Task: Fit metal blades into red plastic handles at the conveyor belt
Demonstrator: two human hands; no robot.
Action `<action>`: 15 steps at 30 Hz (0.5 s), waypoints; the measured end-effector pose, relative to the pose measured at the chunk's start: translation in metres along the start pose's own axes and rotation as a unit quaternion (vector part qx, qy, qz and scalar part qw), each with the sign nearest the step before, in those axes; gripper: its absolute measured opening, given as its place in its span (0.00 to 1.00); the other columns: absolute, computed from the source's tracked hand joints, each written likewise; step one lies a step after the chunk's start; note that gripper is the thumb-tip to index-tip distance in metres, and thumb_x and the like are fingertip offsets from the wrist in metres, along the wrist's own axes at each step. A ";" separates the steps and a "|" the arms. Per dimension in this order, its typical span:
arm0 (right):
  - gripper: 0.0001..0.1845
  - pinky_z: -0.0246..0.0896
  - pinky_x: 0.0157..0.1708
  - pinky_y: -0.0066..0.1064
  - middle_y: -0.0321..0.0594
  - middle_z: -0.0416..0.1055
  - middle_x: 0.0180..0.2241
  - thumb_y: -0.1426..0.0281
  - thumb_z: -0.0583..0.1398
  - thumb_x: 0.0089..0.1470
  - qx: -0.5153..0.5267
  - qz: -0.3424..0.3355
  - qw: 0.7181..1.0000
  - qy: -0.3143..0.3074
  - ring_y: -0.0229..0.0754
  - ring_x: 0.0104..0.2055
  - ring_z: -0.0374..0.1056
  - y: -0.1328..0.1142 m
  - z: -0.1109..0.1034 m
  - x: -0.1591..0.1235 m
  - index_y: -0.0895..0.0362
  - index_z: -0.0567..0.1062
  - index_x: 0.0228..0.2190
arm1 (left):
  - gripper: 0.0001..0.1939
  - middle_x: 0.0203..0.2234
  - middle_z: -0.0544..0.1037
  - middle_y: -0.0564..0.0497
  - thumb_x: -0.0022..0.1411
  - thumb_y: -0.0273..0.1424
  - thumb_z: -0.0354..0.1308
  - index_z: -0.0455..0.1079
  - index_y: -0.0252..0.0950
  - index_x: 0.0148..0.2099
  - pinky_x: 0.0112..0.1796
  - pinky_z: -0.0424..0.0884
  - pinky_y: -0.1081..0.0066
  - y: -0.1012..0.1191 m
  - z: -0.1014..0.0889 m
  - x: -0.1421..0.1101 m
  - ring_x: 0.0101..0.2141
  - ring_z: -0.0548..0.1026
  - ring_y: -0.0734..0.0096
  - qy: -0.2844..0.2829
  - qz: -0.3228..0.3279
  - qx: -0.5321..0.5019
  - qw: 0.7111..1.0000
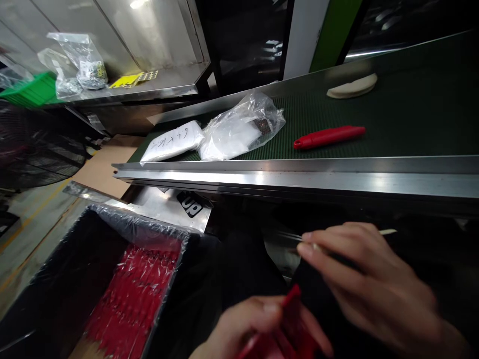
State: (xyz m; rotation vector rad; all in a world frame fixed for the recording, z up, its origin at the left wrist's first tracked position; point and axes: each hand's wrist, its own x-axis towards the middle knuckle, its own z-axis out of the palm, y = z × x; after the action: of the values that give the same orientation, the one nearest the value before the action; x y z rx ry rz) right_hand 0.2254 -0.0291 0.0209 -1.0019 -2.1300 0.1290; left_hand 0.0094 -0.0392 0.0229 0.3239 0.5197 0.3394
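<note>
My left hand (243, 324) is closed around a red plastic piece (286, 329) at the lower edge of the view; its lower part is cut off and blurred. Just to the right, my right hand (370, 284) pinches a thin, slender stick-like thing between thumb and fingertips. One pale end (388, 232) of it pokes out behind the knuckles, and its exact kind does not show. On the green ribbed conveyor belt (411, 109) beyond my hands lies a long red plastic handle-like piece (329, 136) with a hole at one end.
A pale curved piece (352, 87) and clear plastic bags (239, 132) lie on the belt, behind its metal rail (284, 174). At lower left stands a plastic-lined box (179, 237) of red pieces (130, 299). A fan (41, 144) and a steel shelf (168, 85) are farther left.
</note>
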 end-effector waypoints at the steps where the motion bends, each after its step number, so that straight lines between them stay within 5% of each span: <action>1: 0.25 0.61 0.44 0.43 0.45 0.70 0.47 0.83 0.56 0.55 -0.004 0.022 1.000 0.011 0.47 0.48 0.66 0.001 -0.003 0.001 0.55 0.69 0.53 | 0.26 0.22 0.73 0.45 0.52 0.47 0.59 0.76 0.25 0.37 0.24 0.58 0.77 -0.001 0.001 0.001 0.22 0.67 0.74 0.001 0.007 0.020 1.000; 11: 0.22 0.65 0.43 0.31 0.43 0.68 0.47 0.85 0.57 0.53 0.067 0.113 0.989 0.062 0.39 0.49 0.67 -0.016 -0.003 -0.002 0.59 0.72 0.49 | 0.24 0.18 0.73 0.47 0.68 0.43 0.44 0.72 0.29 0.45 0.12 0.52 0.81 -0.006 -0.003 -0.002 0.11 0.61 0.77 -0.046 0.094 -0.127 0.986; 15: 0.23 0.64 0.45 0.34 0.42 0.68 0.48 0.85 0.56 0.54 0.085 0.098 0.991 0.042 0.41 0.50 0.66 -0.035 0.004 -0.008 0.57 0.70 0.50 | 0.22 0.27 0.75 0.47 0.69 0.43 0.41 0.68 0.36 0.53 0.15 0.64 0.79 0.010 0.006 0.009 0.17 0.68 0.75 0.049 0.156 -0.153 0.975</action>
State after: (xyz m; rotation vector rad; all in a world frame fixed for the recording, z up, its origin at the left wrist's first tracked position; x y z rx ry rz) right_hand 0.2041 -0.0581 0.0271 -1.0932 -1.9062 0.3535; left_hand 0.0172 -0.0278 0.0281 0.0888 0.5037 0.7353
